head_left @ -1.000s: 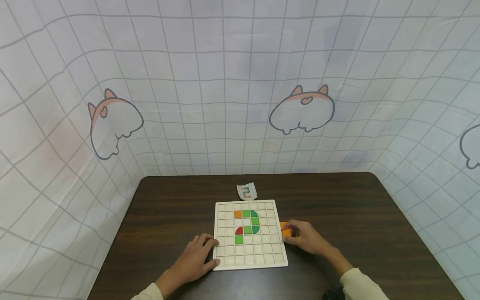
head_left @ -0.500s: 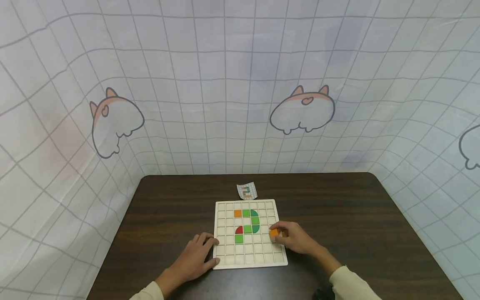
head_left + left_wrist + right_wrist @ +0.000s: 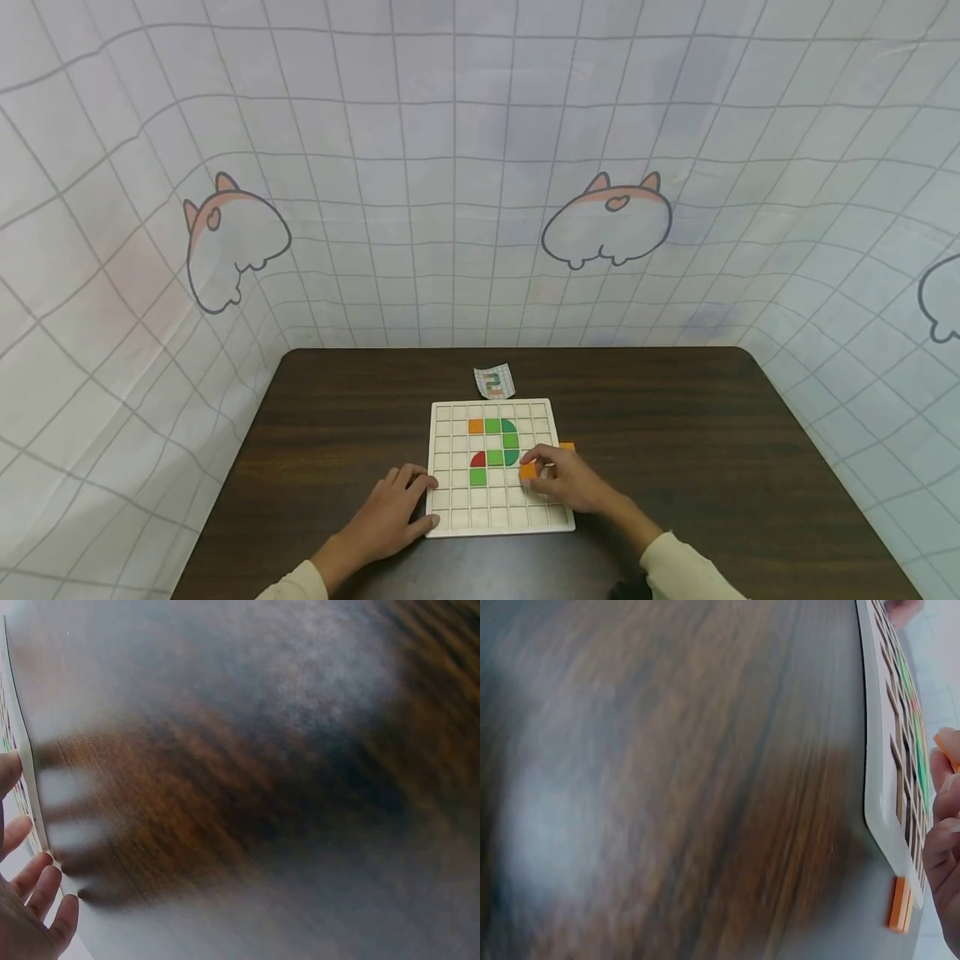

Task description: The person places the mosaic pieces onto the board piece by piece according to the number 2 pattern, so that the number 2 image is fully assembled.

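Note:
A cream grid board (image 3: 491, 518) lies on the dark wooden table, with orange, green and red tiles set in some of its cells. My left hand (image 3: 386, 517) rests at the board's left edge, thumb and fingertips on the rim; the left wrist view shows its fingers spread along that edge. Over the right half of the board, my right hand (image 3: 576, 483) pinches an orange square tile (image 3: 528, 472) between thumb and fingers. That tile is partly covered by the fingers. Another orange tile (image 3: 901, 904) lies on the table against the board's right side.
A small pattern card (image 3: 495, 382) with a printed grid lies just behind the board. White grid-patterned cloth (image 3: 420, 208) surrounds the table (image 3: 660, 400) at the back and sides. Something dark (image 3: 630, 590) shows under the right sleeve.
My right hand has carried the orange tile leftward from beside the board to over its cells, leaving another orange tile uncovered on the table. The left hand has stayed in place.

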Demonstrator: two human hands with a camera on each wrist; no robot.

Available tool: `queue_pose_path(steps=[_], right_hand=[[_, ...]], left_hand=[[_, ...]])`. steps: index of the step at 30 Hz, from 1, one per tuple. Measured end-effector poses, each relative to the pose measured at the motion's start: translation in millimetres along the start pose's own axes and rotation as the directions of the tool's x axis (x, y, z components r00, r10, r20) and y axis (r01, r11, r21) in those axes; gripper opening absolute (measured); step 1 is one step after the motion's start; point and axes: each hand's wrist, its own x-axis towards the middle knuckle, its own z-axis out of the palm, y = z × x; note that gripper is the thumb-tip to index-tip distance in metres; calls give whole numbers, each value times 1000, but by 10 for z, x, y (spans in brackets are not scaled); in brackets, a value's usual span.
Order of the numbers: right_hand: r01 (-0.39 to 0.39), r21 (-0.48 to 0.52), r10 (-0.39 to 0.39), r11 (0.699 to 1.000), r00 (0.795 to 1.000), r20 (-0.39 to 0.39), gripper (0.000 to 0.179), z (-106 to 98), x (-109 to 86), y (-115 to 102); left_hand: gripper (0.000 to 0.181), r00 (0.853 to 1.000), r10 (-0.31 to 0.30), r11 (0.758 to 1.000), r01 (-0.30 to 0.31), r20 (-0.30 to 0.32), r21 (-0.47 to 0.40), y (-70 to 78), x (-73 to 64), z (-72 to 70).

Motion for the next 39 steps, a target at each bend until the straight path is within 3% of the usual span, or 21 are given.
queue_pose_path(steps=[27, 39], right_hand=[[-5, 24, 4, 1000, 998, 64, 27, 358, 111, -236], [76, -48, -73, 996, 995, 63, 21, 475, 168, -244]], left_hand=[[43, 1000, -14, 1000, 14, 8, 4, 8, 3, 14], [42, 1000, -4, 1000, 4, 4, -5, -1, 1, 14]])
